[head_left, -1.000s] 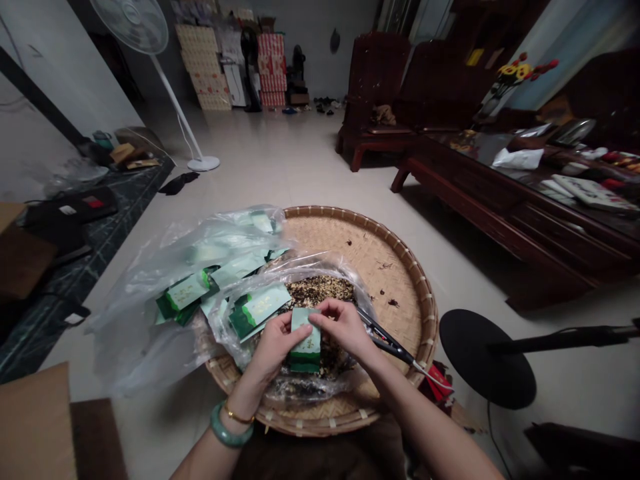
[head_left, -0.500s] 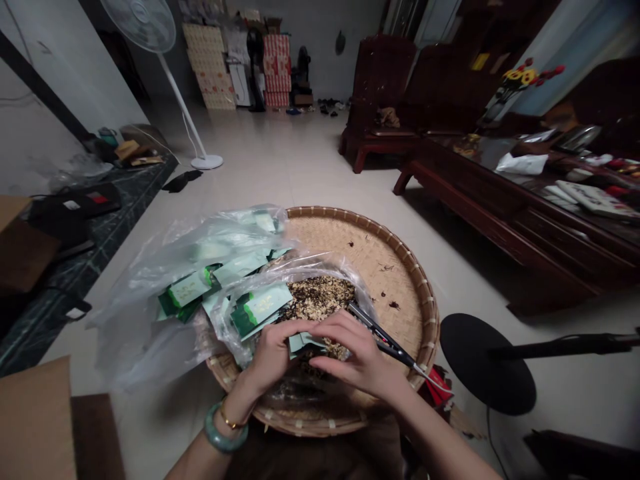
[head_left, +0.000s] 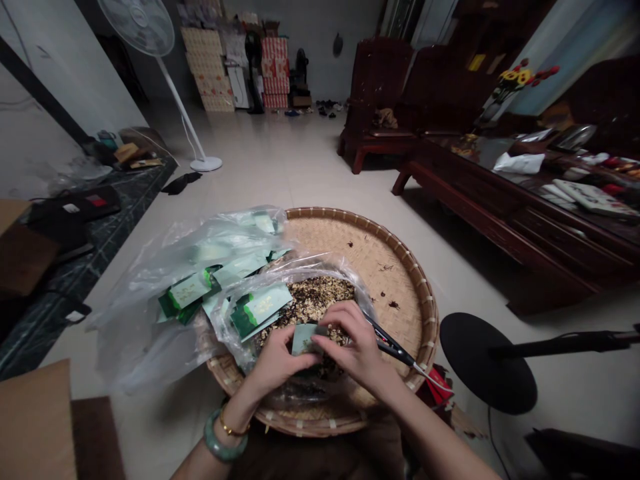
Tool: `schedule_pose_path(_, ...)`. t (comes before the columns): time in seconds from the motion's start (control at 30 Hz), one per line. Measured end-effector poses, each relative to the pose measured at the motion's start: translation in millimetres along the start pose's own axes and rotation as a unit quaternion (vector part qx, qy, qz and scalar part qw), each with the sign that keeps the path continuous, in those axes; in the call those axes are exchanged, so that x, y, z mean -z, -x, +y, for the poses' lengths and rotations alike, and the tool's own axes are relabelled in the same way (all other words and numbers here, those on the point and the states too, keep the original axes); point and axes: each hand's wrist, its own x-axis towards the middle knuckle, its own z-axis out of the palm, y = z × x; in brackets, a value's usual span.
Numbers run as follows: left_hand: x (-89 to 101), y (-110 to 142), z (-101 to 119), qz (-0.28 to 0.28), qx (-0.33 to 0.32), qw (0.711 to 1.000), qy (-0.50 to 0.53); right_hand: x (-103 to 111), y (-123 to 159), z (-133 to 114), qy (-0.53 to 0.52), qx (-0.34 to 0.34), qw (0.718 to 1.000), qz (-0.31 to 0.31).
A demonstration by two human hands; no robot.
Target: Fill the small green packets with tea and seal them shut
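Both hands hold a small pale-green packet (head_left: 303, 339) over a clear plastic bag of dark and tan dried bits (head_left: 320, 293). My left hand (head_left: 275, 360) grips the packet's left side, thumb in front. With thumb and fingers, my right hand (head_left: 353, 343) pinches its right end. More green packets (head_left: 265, 303) lie on the bag's left side and in a second clear plastic bag (head_left: 150, 293). A black hair straightener (head_left: 393, 347) with a pale cord rests partly behind my right hand. Everything sits on a round woven bamboo tray (head_left: 320, 230).
A black round stand base (head_left: 485, 363) is on the floor at right. A dark wooden table (head_left: 490, 213) stands beyond it. Cardboard boxes (head_left: 35, 413) are at left, and a white standing fan (head_left: 205, 163) is further back.
The packet has turned so its pale face shows more, and my left thumb now lies across its lower edge. My right fingers have moved slightly down and right, uncovering the packet.
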Motion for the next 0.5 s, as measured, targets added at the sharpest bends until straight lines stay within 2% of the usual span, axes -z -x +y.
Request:
schedule_pose_path(0.13, -1.3, -1, -6, 0.022, -0.032, 0.998, -0.055, 6, 0, -5, 0.088, 0.057, 0.994, -0.02)
schedule_pose_path(0.27, 0.0, 0, -7, 0.015, -0.065, 0.994, -0.086, 8, -1, -11, 0.13, 0.065, 0.989, -0.027)
schedule_pose_path(0.5, 3.3, 3, -3, 0.004, -0.091, 0.99, -0.11, 6, 0, -13, 0.177, 0.057, 0.979, -0.084)
